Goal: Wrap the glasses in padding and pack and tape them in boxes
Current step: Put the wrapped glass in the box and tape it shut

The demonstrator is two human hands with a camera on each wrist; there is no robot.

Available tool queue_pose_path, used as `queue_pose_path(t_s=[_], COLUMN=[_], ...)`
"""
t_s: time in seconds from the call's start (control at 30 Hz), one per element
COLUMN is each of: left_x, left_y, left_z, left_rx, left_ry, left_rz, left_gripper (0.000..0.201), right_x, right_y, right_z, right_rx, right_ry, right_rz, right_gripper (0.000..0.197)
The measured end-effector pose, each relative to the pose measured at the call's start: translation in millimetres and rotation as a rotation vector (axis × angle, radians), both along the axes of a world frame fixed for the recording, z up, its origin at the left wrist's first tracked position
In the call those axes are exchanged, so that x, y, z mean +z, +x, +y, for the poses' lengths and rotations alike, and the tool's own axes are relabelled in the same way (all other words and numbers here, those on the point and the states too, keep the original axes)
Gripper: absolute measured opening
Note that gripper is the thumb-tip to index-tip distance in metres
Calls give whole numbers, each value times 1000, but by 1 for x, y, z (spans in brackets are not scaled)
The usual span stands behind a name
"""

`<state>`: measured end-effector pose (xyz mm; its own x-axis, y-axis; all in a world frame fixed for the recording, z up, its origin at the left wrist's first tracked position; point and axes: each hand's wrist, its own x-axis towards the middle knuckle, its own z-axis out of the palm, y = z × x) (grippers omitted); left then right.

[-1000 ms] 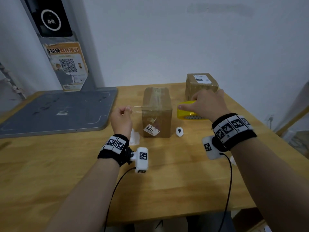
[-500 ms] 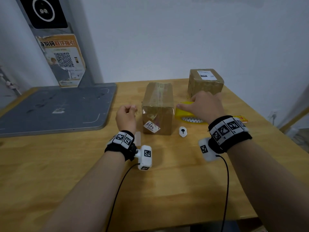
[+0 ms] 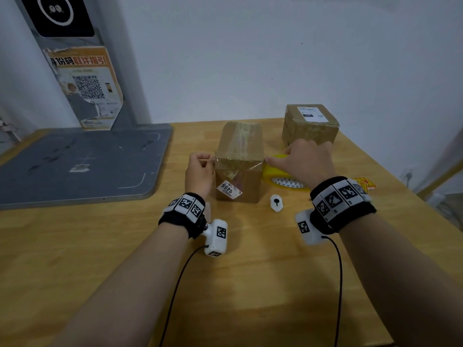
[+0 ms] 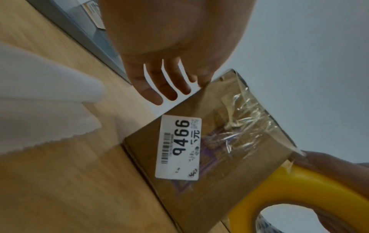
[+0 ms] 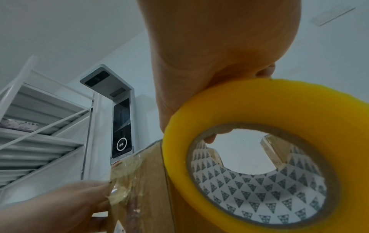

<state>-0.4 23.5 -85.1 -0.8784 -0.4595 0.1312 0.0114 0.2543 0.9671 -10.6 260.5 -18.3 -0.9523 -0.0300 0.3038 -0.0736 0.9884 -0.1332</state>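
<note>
A tall brown cardboard box [image 3: 238, 171] with a white "9466" label [image 4: 178, 146] stands mid-table. Clear tape [image 4: 247, 116] runs across its near face. My left hand [image 3: 200, 169] is at the box's left edge and pinches the free tape end [image 5: 113, 191] against the corner. My right hand [image 3: 305, 161] grips the yellow tape roll [image 3: 283, 176] pressed to the box's right side; a finger hooks inside its core [image 5: 257, 186]. The glasses are hidden from every view.
A second taped box [image 3: 309, 126] with a white label stands at the back right. A small white device [image 3: 276, 202] lies just before the first box. White foam padding [image 4: 40, 100] lies at my left wrist. A grey mat [image 3: 80, 161] covers the table's left; yellow packet [image 3: 364, 184] at right.
The stretched tape strip has been laid onto the box's near face. My left hand moved right up to the box's left edge; the roll came against the right side.
</note>
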Motion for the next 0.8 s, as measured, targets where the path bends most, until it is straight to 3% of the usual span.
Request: queue_pose_path(t_s=[0.07,0.17,0.23,0.3,0.37,0.4,0.47,0.6,0.73,0.8], left_x=[2,14,29,43,50,51,48,37,25,22], left_y=[-1,3,9,16,19,20,17,7,1,1], left_z=[-2,-5,0,17,40,51,63,60,44,39], left_rx=[43,134,159,17,-148,-157,-62,81,62,42], left_ry=[-84,-282,-272,-165,-139,-207,-331,-219,-141,-112], left_rz=[-11,27,92,85,-40,-107,-150,-24,66,102], left_gripper=[14,9,9,39,94,113,126,102,54,41], right_x=[1,1,1,0,0,0,2,6,6,7], right_y=[-1,-2,-1,0,0,0,2,5,7,10], right_z=[0,0,1,0,-1,-2,-3,-3,-3,-3], right_rx=[-9,-13,-9,-7,-5,-2,2,1,16,31], right_ry=[7,4,-4,-3,-4,-7,-1,27,-8,-47], right_rz=[-5,3,2,-2,4,14,23,11,-22,-34], right_gripper=[72,72,72,72,78,81,82,69,71,71])
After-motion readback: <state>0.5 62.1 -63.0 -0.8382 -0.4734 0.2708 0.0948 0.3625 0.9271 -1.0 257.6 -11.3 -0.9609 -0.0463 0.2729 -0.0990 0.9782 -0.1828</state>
